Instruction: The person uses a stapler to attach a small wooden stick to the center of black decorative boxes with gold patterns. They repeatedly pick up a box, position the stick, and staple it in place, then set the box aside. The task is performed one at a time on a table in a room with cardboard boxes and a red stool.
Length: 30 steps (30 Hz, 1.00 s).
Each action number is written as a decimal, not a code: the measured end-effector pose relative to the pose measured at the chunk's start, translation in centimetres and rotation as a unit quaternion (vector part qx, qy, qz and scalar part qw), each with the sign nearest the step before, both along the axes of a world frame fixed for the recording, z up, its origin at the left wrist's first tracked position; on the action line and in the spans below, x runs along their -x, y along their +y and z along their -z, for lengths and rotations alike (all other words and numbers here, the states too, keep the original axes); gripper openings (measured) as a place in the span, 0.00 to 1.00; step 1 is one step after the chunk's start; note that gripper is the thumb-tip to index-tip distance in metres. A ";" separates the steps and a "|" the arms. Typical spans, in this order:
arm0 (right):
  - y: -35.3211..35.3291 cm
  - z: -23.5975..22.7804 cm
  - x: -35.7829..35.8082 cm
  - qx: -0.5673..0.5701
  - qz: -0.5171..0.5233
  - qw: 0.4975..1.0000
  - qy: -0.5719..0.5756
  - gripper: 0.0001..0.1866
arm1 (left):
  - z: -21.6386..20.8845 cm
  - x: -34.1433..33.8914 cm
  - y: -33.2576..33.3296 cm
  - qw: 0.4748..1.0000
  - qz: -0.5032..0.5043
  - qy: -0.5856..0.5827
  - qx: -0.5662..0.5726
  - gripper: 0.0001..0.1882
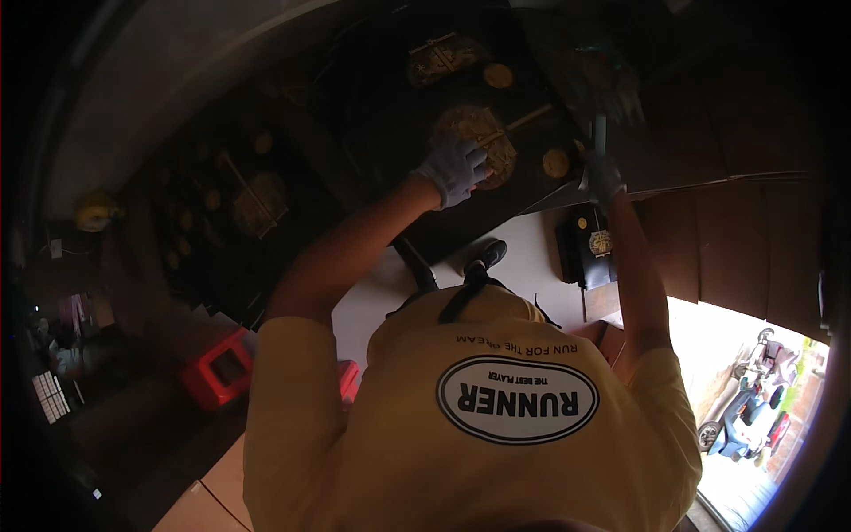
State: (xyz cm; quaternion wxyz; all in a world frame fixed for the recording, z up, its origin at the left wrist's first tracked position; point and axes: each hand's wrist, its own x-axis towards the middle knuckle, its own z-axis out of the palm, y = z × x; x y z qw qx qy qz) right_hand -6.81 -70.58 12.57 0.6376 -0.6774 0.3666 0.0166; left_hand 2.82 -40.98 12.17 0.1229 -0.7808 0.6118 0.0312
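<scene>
My left hand [456, 173], in a pale glove, rests with curled fingers at the edge of a round, ornate gold fitting [503, 164] on a glossy black panel [390, 133]. A small red bit shows by its fingertips; what they hold is hidden. A gold bar [526, 117] slants across the fitting. To the right, my gloved right hand [605, 180] is closed around a slim pale greenish strip [600, 135] that points away from me. A plain gold disc [556, 163] sits between the hands. Beyond the strip is a dim, glove-like pale shape [620, 93], possibly a reflection.
Another ornate gold fitting [445, 58] and disc [498, 75] lie farther up the panel. More dark pieces with gold fittings [259, 206] stand left. A small black box [585, 244] is below my right hand. A red plastic object [217, 368] stands lower left; scooters [753, 399] are outside, right.
</scene>
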 end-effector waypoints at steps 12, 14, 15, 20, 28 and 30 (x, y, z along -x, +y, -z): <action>4.2 8.9 10.7 -0.006 -0.051 0.998 -0.031 0.15 | 4.5 -2.7 -0.1 0.922 -0.361 -0.102 0.090 0.48; 5.4 10.0 12.1 -0.039 -0.070 0.997 -0.017 0.18 | 4.3 -2.6 0.0 0.919 -0.371 -0.120 0.049 0.49; 5.6 10.9 11.9 -0.059 -0.054 0.996 -0.048 0.18 | 3.8 -2.7 -0.4 0.915 -0.383 -0.130 0.011 0.48; 7.1 10.3 8.8 0.005 -0.175 0.984 -0.012 0.21 | 3.6 -2.3 -0.2 0.918 -0.365 -0.155 0.020 0.46; 9.7 7.8 6.4 0.088 -0.214 0.953 0.194 0.22 | 2.0 -2.0 -0.3 0.913 -0.394 -0.009 0.103 0.46; 7.8 6.9 6.2 0.066 -0.205 0.960 0.180 0.22 | 1.2 -1.8 -1.1 0.903 -0.414 0.020 0.117 0.46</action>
